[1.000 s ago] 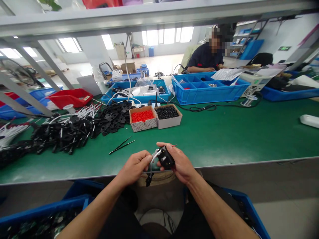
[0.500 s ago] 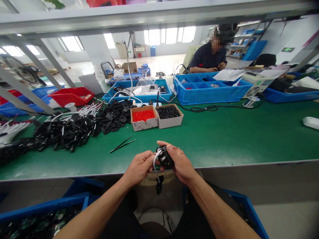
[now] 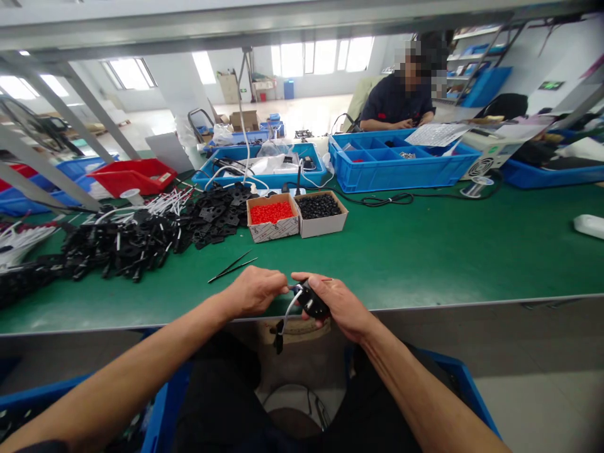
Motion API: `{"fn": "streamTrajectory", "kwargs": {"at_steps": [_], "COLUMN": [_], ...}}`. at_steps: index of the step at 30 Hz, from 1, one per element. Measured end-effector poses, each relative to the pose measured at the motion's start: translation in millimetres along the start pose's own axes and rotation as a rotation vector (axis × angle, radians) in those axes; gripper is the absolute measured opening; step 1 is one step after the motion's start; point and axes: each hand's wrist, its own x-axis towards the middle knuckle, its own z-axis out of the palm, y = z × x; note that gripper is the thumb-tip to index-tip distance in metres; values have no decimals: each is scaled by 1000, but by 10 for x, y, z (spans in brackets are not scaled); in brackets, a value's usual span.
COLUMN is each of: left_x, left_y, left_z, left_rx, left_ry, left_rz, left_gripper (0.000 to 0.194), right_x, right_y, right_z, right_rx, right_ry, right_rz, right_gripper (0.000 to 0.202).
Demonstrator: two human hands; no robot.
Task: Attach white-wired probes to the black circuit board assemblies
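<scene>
My right hand (image 3: 342, 308) is closed around a black plastic housing (image 3: 314, 303) at the table's front edge. A white cable (image 3: 291, 305) comes out of the housing and hangs down, with a small black piece (image 3: 279, 338) dangling at its end. My left hand (image 3: 259, 289) is closed in a pinch just left of the housing. Something thin runs between its fingertips and the housing, too small to name. Behind my left hand, tweezers (image 3: 231, 269) lie on the green table (image 3: 425, 251).
Beyond my hands stand a box of red caps (image 3: 271, 212) and a box of black caps (image 3: 321, 206). Black parts with white cables (image 3: 123, 242) are heaped at left. Blue bins (image 3: 401, 170) line the back. A co-worker (image 3: 401, 100) sits across the table.
My left hand has moved up and left from the white cable to a pinch beside the housing. The dangling black piece has swung left. My right hand keeps its hold.
</scene>
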Motion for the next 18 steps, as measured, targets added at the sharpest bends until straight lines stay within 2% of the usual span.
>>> {"fn": "streamTrajectory", "kwargs": {"at_steps": [2, 4, 8, 11, 14, 16, 18], "left_x": [55, 111, 159, 100, -11, -81, -121], "left_y": [-104, -161, -157, -128, -106, -70, 5], "left_z": [-117, -214, -302, -277, -185, -99, -8], "left_rx": [158, 274, 351, 260, 172, 77, -108], "left_ry": [-69, -128, -139, -138, -143, -81, 11], "left_rz": [142, 218, 220, 110, -74, -235, -396], "left_gripper": [23, 21, 26, 28, 31, 35, 39], "right_x": [15, 38, 72, 64, 40, 28, 24], "right_y": [-12, -28, -51, -45, -38, -40, -44], "right_z": [-14, -28, -45, -62, -93, -111, -111], "right_rx": [-38, -69, -68, -11, 18, 39, 75], "right_ry": [-12, -13, -24, -27, 7, 43, 76], "right_rz": [22, 35, 31, 19, 25, 14, -7], "right_gripper": [71, 71, 71, 69, 67, 65, 63]}}
